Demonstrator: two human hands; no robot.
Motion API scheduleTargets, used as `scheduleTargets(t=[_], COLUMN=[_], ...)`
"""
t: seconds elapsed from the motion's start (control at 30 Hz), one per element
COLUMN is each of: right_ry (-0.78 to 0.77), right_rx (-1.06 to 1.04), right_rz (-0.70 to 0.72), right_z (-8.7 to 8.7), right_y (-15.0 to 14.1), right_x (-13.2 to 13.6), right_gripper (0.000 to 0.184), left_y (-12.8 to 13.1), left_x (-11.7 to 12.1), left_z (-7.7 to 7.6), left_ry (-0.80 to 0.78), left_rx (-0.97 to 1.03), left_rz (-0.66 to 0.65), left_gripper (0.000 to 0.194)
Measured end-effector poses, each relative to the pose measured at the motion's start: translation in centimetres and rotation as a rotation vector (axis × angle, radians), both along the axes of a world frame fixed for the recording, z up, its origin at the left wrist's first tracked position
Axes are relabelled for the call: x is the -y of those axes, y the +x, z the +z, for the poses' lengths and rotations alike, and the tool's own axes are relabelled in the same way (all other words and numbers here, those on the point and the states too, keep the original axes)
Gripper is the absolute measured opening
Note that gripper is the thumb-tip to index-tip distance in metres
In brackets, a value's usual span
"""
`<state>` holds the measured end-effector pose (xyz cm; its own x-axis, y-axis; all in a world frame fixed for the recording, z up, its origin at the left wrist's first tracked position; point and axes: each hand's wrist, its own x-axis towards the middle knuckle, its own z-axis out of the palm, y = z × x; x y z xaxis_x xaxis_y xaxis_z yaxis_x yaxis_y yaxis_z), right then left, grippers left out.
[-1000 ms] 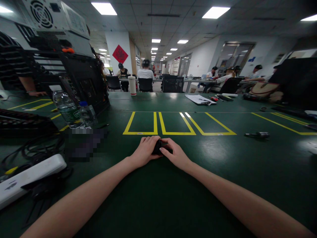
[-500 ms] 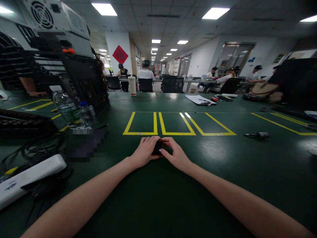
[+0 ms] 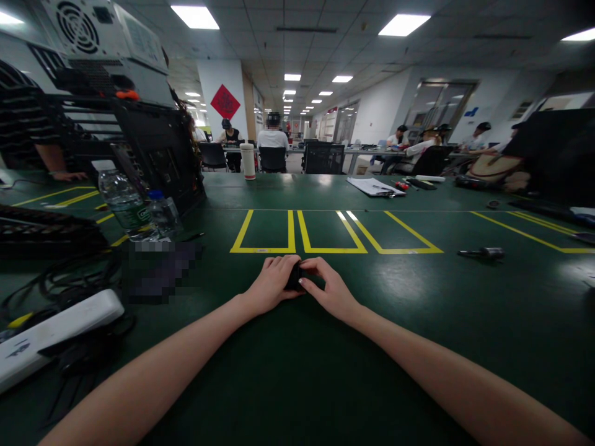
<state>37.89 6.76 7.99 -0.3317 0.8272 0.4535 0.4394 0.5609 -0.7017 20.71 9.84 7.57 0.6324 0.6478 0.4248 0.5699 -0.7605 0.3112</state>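
A small black object [image 3: 294, 278], too dark and too covered for me to tell its kind, sits between my two hands just above or on the green table [image 3: 297, 371]. My left hand [image 3: 274, 280] is wrapped round it from the left, fingers over the far side and thumb underneath on the near side. From the right, my right hand [image 3: 329, 288] curves in with thumb and index finger at the object's right edge. Most of the object is hidden by the left fingers.
Yellow tape outlines [image 3: 332, 250] lie beyond my hands. At left are a white power strip [image 3: 60, 341], cables, a water bottle [image 3: 123, 201] and a computer case [image 3: 160, 148]. A screwdriver-like tool [image 3: 483, 253] lies right; a clipboard [image 3: 375, 187] and cup [image 3: 248, 161] stand farther back.
Hardly anything differs. Both hands keep the same grip on the black object, and the view has shifted very slightly.
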Motion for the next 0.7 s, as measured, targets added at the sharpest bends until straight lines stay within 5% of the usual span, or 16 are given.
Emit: scheduleTargets(t=[0.17,0.7], right_ry=[-0.054,-0.071], right_rx=[-0.036,-0.036], right_rz=[-0.015,0.011], right_z=[-0.51,-0.20], right_y=[-0.08,-0.03], right_x=[-0.31,-0.14], right_gripper=[0.036,0.024], left_y=[0.07,-0.03], left_x=[-0.23,-0.02], left_z=[-0.29,-0.01], left_ry=[0.015,0.002], left_rx=[-0.007,-0.002], left_rz=[0.010,0.007], left_gripper=[0.058,0.055])
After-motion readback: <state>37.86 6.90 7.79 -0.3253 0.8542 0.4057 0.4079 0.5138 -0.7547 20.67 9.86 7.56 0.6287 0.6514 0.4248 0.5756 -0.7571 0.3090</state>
